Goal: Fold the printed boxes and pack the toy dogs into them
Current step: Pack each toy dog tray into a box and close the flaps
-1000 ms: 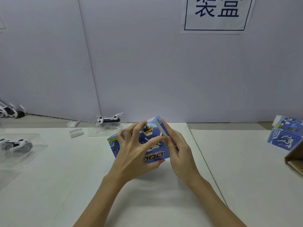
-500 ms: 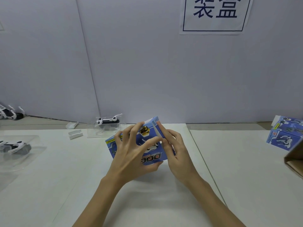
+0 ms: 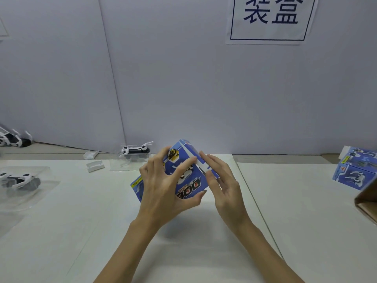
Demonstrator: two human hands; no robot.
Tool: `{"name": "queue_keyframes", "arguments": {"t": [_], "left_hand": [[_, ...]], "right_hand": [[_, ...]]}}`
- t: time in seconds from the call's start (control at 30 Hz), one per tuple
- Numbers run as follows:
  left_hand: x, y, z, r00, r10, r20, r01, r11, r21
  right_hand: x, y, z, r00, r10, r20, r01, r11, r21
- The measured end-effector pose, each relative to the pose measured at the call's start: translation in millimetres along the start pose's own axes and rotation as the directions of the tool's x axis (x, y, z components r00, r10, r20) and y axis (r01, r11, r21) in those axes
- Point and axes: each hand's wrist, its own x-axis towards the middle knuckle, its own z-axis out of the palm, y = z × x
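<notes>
Head view: printed box [image 3: 184, 176], blue carton lettered "DOG", held tilted above the table [image 3: 81, 221] at centre. Left hand [image 3: 163, 190] grips it, fingers spread over the printed face, thumb under the lower edge. Right hand [image 3: 222, 186], at 3 o'clock of the box, presses straight fingers along the end flap. Likely light, thin card, easily creased; hold by faces and edges. Toy dog [image 3: 135, 150] in clear plastic, 11 o'clock of the box.

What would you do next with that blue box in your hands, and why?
Probably press the end flap fully shut. The left hand grips the blue box off the table, while the right hand lays straight fingers on its white-edged right end, which looks not quite closed.
</notes>
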Motion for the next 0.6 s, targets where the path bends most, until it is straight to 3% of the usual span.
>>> {"name": "queue_keyframes", "arguments": {"t": [0.5, 0.6], "left_hand": [[-1.0, 1.2, 3.7, 0.999, 0.004, 0.052, -0.005, 1.000, 0.019], [-1.2, 0.7, 2.1, 0.999, 0.001, 0.038, -0.001, 1.000, 0.004]], "right_hand": [[-5.9, 1.8, 3.4, 0.998, -0.035, 0.061, 0.030, 0.995, 0.090], [-3.6, 1.9, 5.7, 0.997, -0.065, 0.044, 0.064, 0.997, 0.034]]}}
